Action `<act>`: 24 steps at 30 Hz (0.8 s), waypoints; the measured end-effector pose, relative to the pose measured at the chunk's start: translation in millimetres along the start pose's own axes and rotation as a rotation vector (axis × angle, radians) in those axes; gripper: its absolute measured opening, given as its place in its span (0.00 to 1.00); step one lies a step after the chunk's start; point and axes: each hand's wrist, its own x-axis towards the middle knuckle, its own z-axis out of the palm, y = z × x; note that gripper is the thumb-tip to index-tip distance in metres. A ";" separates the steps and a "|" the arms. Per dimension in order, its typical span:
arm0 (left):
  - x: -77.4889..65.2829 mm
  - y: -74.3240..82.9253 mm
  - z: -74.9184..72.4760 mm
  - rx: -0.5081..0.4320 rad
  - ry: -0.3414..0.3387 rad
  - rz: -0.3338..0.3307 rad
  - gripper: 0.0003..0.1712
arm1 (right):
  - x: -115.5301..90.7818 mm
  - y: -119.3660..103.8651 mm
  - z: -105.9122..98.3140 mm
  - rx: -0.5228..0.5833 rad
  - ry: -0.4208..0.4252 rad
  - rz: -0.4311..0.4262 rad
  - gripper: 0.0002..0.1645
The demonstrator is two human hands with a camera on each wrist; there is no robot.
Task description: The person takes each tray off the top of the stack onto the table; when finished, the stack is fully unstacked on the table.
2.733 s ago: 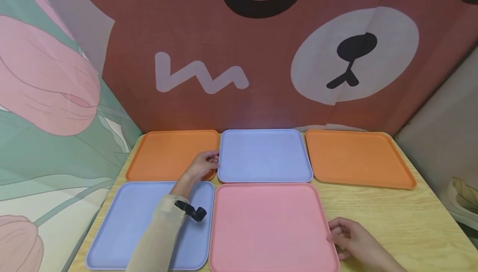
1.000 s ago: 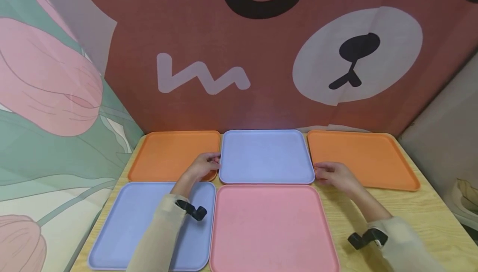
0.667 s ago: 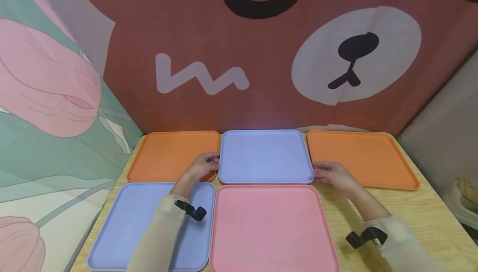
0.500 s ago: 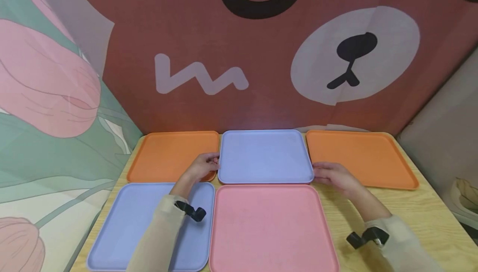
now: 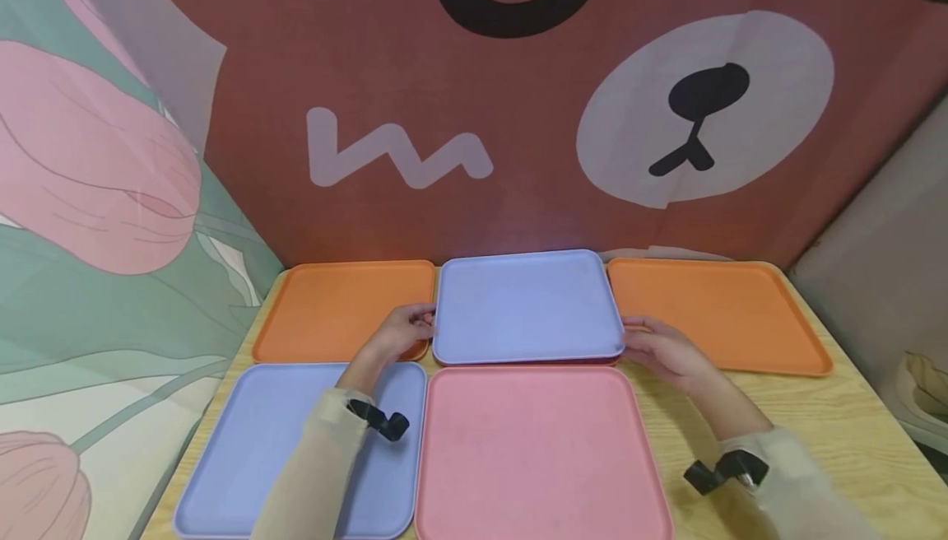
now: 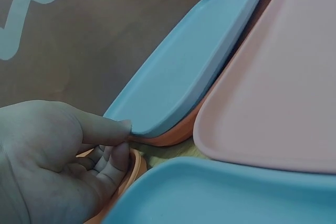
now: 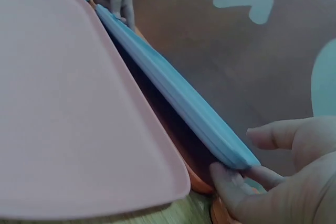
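Observation:
At the back middle of the table lies a blue tray (image 5: 526, 305), its right side tilted up. Just below it the rim of another tray, orange in the left wrist view (image 6: 181, 132), shows through the gap. My left hand (image 5: 403, 328) pinches the blue tray's left edge, thumb on the rim and the other fingers curled below. At the opposite edge, my right hand (image 5: 662, 351) grips the raised corner; in the right wrist view a fingertip (image 7: 226, 177) is under the rim. A pink tray (image 5: 541, 449) lies directly in front.
Orange trays lie at the back left (image 5: 344, 297) and back right (image 5: 714, 309), close beside the hands. Another blue tray (image 5: 296, 441) sits front left, under the left forearm. Bare wood table (image 5: 785, 408) shows front right. A printed cloth (image 5: 518, 211) stands behind the trays.
My right hand has moved from the pink tray's right edge back to the back blue tray. That tray's right side has just risen off the one beneath. My left hand has stayed put.

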 end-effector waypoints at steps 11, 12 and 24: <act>-0.6 1.1 0.2 0.014 -0.001 0.025 0.29 | 4.8 1.6 6.2 0.104 0.050 -0.033 0.38; -0.8 1.2 0.1 0.018 -0.002 0.032 0.29 | 4.7 2.6 5.9 0.099 0.052 -0.049 0.39; -1.5 0.4 -0.1 -0.002 0.000 0.016 0.32 | -5.7 12.7 -2.8 0.241 0.100 -0.258 0.23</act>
